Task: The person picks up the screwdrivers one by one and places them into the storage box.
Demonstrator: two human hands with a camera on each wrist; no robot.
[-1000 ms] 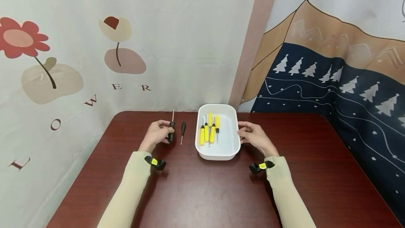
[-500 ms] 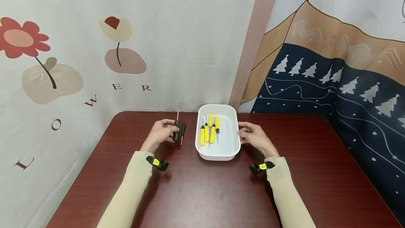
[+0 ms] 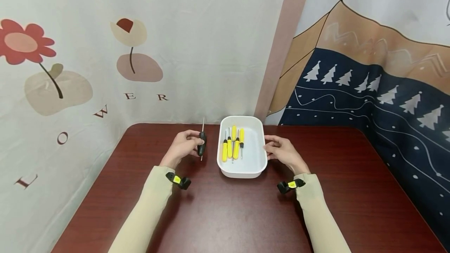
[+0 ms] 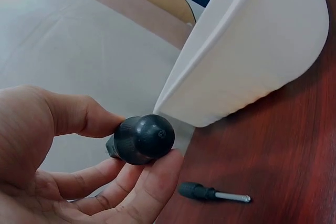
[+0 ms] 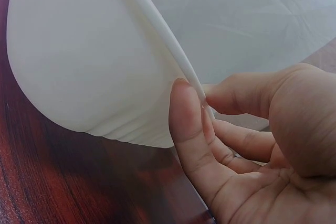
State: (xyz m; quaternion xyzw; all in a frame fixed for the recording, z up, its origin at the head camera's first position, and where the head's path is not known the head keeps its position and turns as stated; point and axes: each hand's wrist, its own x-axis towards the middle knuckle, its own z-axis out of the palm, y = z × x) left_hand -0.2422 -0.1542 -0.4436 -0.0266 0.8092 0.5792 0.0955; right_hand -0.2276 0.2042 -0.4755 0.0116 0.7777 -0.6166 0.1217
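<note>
My left hand (image 3: 181, 146) pinches the black handle of a screwdriver (image 3: 201, 144), whose thin shaft points toward the back wall. In the left wrist view, thumb and fingers close around that handle, its rounded end facing the camera. A smaller black screwdriver (image 4: 197, 191) lies on the table below; the held one covers most of it in the head view. To the right stands a white plastic tray (image 3: 242, 174), with several yellow-handled screwdrivers (image 3: 236, 148) side by side in its left half. At the tray's right wall my right hand (image 3: 282, 152) pinches the rim between thumb and fingers.
The dark red wooden table (image 3: 225, 214) ends at a printed curtain (image 3: 211, 50) behind the tray. Each wrist carries a small black camera on a strap, the left camera (image 3: 183, 183) and the right camera (image 3: 284, 187).
My left hand has carried the black screwdriver rightward, from left of the smaller one to over it. The right hand and the tray have stayed put.
</note>
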